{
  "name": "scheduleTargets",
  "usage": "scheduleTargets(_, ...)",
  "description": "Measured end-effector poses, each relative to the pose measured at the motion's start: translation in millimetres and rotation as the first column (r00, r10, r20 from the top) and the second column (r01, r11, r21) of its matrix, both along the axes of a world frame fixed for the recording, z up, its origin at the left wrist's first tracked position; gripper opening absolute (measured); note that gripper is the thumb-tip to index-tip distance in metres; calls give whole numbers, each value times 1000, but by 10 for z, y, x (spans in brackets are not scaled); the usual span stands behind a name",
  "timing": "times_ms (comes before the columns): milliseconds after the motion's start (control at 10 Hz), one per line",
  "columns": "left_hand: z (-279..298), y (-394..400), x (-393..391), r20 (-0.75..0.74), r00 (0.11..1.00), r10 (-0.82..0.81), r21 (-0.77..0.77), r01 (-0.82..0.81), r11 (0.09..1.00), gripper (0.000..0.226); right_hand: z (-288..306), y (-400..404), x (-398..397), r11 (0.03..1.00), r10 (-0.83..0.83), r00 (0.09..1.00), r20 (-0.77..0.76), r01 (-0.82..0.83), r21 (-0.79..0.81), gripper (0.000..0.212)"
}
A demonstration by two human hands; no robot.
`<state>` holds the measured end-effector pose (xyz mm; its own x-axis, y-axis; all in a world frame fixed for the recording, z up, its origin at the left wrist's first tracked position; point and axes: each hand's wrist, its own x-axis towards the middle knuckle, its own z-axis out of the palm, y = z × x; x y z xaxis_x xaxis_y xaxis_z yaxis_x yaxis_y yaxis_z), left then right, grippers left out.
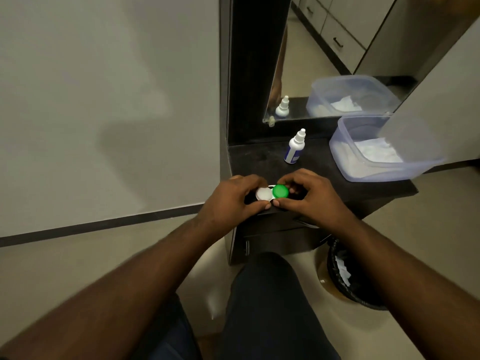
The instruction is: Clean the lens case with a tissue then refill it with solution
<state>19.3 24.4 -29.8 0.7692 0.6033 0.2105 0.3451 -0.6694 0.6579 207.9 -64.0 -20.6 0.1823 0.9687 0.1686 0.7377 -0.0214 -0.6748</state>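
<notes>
lens case [270,195]: centre of frame, at the front edge of the dark shelf [259,162]. White cap [264,194] on the left side, green cap [358,191] on the right. Both caps on.
left hand [233,201]: fingers curled round the white-cap end, thumb tip just below that cap. Holding the case.
right hand [315,197]: fingers curled round the green cap, thumb tip just below it, next to the left thumb. Gripping the cap; can't tell if it's being turned.
solution bottle [294,148]: upright on the shelf, above the hands in frame, white with blue label, nozzle cap on. Apart from both hands.
tissue tub [345,154]: translucent plastic box, right of the bottle, upper right of centre, white tissues [376,153] inside. Overhangs the shelf's right side a bit.
mirror [324,61]: behind the shelf, top centre-right, reflects the bottle and the tub.
bin [335,268]: lower right of frame, on the floor beside the shelf unit, black liner, white scraps inside.
wall [104,100]: plain, fills the left half of frame.
legs: bottom centre, dark trousers [265,294].
</notes>
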Motion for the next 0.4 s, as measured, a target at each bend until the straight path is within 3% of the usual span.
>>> scheduleTargets(100, 13, -12, 29, 6, 1000, -4, -4, 4, 1000, 37, 3, -3, 21, 1000, 6, 1000, -12, -6, 18, 48)
scheduleTargets(200, 155, -67, 4, -7, 1000, 11, -103, -12, 995, 35, 97, -7, -11, 999, 22, 999, -37, -23, -41, 54)
scheduleTargets(300, 412, -49, -38, -105, 994, 25, -199, -45, 979, 46, 313, 53, -34, 988, 37, 999, -32, -41, -151, 59)
scheduleTargets(400, 738, -35, -106, -313, 949, 28, -262, -115, 958, 56, 590, 85, -83, 921, 114, 991, 65, -81, -380, 69)
